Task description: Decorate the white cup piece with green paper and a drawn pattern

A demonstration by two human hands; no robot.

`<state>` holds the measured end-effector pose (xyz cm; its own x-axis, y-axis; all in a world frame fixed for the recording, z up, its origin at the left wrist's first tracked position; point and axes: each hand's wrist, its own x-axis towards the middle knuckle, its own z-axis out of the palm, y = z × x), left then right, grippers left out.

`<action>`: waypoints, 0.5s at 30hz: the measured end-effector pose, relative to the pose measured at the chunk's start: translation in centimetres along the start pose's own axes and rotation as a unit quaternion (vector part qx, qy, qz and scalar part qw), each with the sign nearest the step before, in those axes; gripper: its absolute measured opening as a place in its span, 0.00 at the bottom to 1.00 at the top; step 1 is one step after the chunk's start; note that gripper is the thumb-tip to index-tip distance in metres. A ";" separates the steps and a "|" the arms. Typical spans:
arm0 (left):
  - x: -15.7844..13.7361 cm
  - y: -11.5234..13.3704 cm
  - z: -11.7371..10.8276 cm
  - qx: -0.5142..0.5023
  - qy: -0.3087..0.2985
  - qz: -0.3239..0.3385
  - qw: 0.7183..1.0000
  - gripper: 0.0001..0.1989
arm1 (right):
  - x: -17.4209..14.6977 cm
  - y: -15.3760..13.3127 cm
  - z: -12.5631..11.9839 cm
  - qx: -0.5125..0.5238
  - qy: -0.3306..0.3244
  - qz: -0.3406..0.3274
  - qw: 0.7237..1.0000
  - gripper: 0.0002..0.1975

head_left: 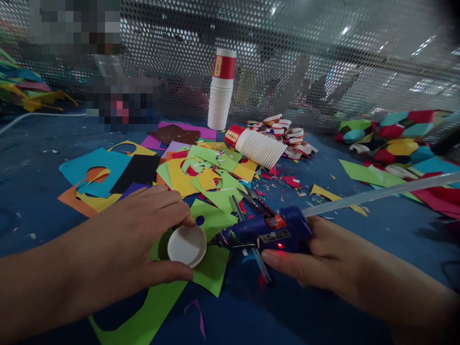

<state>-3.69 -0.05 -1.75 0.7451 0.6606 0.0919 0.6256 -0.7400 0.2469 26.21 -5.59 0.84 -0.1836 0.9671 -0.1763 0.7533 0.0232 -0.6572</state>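
Between the thumb and fingers of my left hand [154,230] is a small round white paper cup bottom [187,246], its hollow side facing me. My right hand [323,258] is wrapped round a blue hot glue gun [266,232] with a red light glowing on its side. A long translucent glue stick [381,191] sticks out of the gun's rear toward the right. The gun's nozzle touches or nearly touches the right rim of the cup bottom. Below both lies a green paper sheet [212,270]. Part of another glue stick [264,268] shows under the gun.
Cut coloured paper [183,175] covers the middle of the blue table. A stack of paper cups [219,91] stands at the back; another stack [258,146] lies on its side. Cut cup pieces [294,139] are heaped behind it. Scissors [257,201] lie near the gun. Coloured paper shapes [398,143] sit right.
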 end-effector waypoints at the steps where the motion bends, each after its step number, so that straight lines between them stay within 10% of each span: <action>1: -0.1 -0.1 0.0 -0.002 -0.001 -0.002 1.000 0.24 | -0.1 0.1 0.0 -0.025 -0.009 0.002 1.000 0.22; 15: -0.2 -0.1 -0.1 -0.036 -0.023 -0.035 0.998 0.22 | 0.9 1.1 -0.9 0.193 -0.092 0.052 0.975 0.19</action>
<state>-3.89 -0.10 -1.67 0.7115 0.7021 0.0284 0.6588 -0.6806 0.3205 27.47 -4.49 0.59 -0.2564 0.8962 -0.3620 0.4860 -0.2042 -0.8498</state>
